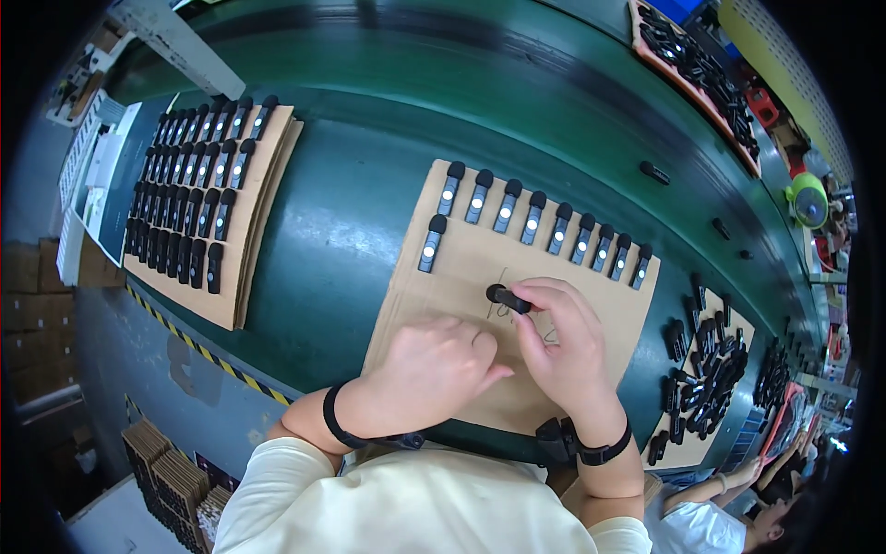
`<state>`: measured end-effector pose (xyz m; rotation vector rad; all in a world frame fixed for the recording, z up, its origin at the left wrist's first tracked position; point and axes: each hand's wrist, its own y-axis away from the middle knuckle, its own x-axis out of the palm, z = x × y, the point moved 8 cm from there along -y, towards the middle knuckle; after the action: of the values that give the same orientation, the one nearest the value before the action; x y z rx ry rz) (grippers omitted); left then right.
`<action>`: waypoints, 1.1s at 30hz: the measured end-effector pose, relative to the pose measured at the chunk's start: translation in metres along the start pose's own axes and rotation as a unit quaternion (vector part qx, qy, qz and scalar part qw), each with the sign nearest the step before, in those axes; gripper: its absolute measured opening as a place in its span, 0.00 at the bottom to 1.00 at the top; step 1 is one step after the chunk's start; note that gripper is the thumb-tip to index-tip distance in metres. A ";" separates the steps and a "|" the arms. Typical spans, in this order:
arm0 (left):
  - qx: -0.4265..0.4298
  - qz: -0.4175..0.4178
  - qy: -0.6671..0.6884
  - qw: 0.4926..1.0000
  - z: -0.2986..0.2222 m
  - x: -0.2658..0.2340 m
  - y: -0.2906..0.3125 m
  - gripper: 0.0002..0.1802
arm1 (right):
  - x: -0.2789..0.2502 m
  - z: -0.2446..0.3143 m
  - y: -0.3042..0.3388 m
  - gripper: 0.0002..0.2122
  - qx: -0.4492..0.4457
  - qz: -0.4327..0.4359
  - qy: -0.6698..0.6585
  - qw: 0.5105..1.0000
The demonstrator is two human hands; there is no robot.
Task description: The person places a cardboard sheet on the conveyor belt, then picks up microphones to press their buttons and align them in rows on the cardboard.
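Over the middle of a brown cardboard sheet [461, 377], my right hand [565, 343] pinches a small black microphone [508, 299] with a round foam head between thumb and fingertips. My left hand [437, 366] is just to its left, back upward and fingers curled under; whatever they may hold is hidden. Along the far side of the sheet, a row of like microphones [532, 218] lies side by side, foam heads pointing away, each with a bright round spot on its body. One more microphone [432, 244] begins a second row at the left. Handwritten strokes mark the cardboard below.
At left, stacked cardboard [242, 268] carries several full rows of microphones. To the right, loose microphones are heaped on another cardboard piece [738, 323]. A few lie singly on the green table [323, 203]. A pink-edged tray [637, 23] stands far right; a co-worker [706, 526] sits lower right.
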<state>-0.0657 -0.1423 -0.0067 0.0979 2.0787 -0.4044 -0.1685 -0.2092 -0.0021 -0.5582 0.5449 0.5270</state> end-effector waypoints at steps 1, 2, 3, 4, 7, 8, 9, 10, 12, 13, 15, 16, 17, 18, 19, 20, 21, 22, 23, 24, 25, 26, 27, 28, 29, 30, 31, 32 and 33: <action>-0.004 -0.004 0.000 1.000 0.001 -0.001 0.003 0.20 | 0.007 0.001 -0.006 0.16 -0.009 0.009 0.013 1.000; -0.010 0.023 -0.007 1.000 0.002 0.002 0.005 0.20 | 0.013 0.002 -0.011 0.16 -0.012 0.014 0.013 1.000; -0.016 0.050 -0.013 0.999 0.003 0.005 0.007 0.21 | 0.020 0.003 -0.017 0.16 -0.021 0.017 0.033 0.999; -0.022 0.078 -0.019 0.997 0.004 0.008 0.008 0.21 | 0.025 0.004 -0.022 0.15 -0.029 0.020 0.053 0.998; -0.025 0.104 0.000 0.994 0.007 0.012 0.010 0.22 | 0.041 -0.001 -0.026 0.14 -0.064 0.031 0.103 0.992; -0.027 0.120 0.009 0.992 0.007 0.014 0.011 0.23 | 0.049 -0.002 -0.026 0.13 -0.088 0.037 0.130 0.987; -0.030 0.118 0.010 0.992 0.008 0.013 0.011 0.23 | 0.054 0.000 -0.025 0.11 -0.113 0.042 0.157 0.980; -0.031 0.128 0.020 0.991 0.009 0.014 0.012 0.23 | 0.057 -0.001 -0.024 0.11 -0.114 0.045 0.156 0.980; -0.033 0.148 0.040 0.988 0.010 0.016 0.013 0.24 | 0.068 -0.003 -0.019 0.11 -0.102 0.095 0.155 0.978; -0.035 0.147 0.042 0.988 0.011 0.016 0.013 0.24 | 0.073 -0.004 -0.017 0.11 -0.095 0.119 0.155 0.976; -0.033 0.146 0.052 0.987 0.012 0.017 0.013 0.24 | 0.075 -0.004 -0.016 0.12 -0.093 0.122 0.158 0.975; -0.032 0.146 0.056 0.987 0.012 0.017 0.014 0.24 | 0.076 -0.004 -0.016 0.12 -0.090 0.123 0.160 0.975; -0.033 0.145 0.058 0.987 0.012 0.017 0.014 0.24 | 0.077 -0.004 -0.016 0.12 -0.087 0.123 0.162 0.975; -0.036 0.147 0.057 0.987 0.013 0.018 0.014 0.24 | 0.078 -0.004 -0.016 0.12 -0.087 0.124 0.163 0.975; -0.039 0.150 0.057 0.986 0.014 0.018 0.014 0.24 | 0.078 -0.005 -0.017 0.13 -0.081 0.118 0.162 0.976; -0.042 0.152 0.057 0.986 0.014 0.019 0.014 0.24 | 0.078 -0.006 -0.018 0.13 -0.074 0.111 0.161 0.978; -0.042 0.152 0.057 0.986 0.014 0.018 0.014 0.24 | 0.078 -0.007 -0.019 0.13 -0.067 0.105 0.160 0.979; -0.044 0.153 0.057 0.986 0.014 0.018 0.014 0.24 | 0.079 -0.009 -0.020 0.13 -0.067 0.105 0.160 0.979; -0.046 0.155 0.057 0.985 0.014 0.017 0.014 0.24 | 0.079 -0.011 -0.020 0.13 -0.067 0.097 0.159 0.980; -0.047 0.156 0.057 0.985 0.014 0.017 0.013 0.24 | 0.079 -0.013 -0.021 0.13 -0.066 0.088 0.158 0.981; -0.046 0.156 0.057 0.985 0.013 0.017 0.013 0.24 | 0.078 -0.014 -0.022 0.13 -0.066 0.079 0.156 0.982; -0.046 0.152 0.054 0.986 0.013 0.017 0.012 0.24 | 0.078 -0.015 -0.023 0.13 -0.065 0.078 0.157 0.982; -0.045 0.147 0.051 0.987 0.012 0.017 0.011 0.24 | 0.076 -0.015 -0.024 0.14 -0.066 0.072 0.153 0.983; -0.044 0.143 0.047 0.988 0.012 0.017 0.011 0.25 | 0.075 -0.015 -0.024 0.14 -0.066 0.066 0.149 0.984; -0.041 0.144 0.047 0.988 0.011 0.018 0.010 0.25 | 0.073 -0.014 -0.025 0.14 -0.066 0.058 0.146 0.985; -0.044 0.139 0.042 0.988 0.011 0.018 0.010 0.25 | 0.070 -0.013 -0.026 0.14 -0.064 0.055 0.148 0.985; -0.046 0.133 0.038 0.989 0.011 0.018 0.009 0.25 | 0.066 -0.012 -0.027 0.14 -0.063 0.057 0.141 0.986; -0.048 0.127 0.033 0.990 0.010 0.017 0.007 0.25 | 0.061 -0.009 -0.029 0.14 -0.061 0.058 0.135 0.987; -0.044 0.124 0.038 0.991 0.012 0.017 0.009 0.25 | 0.060 -0.006 -0.032 0.14 -0.060 0.064 0.133 0.987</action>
<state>-0.0625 -0.1389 -0.0288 0.3200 2.1239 -0.1599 -0.1081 -0.2174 -0.0318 -0.7181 0.8107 0.6143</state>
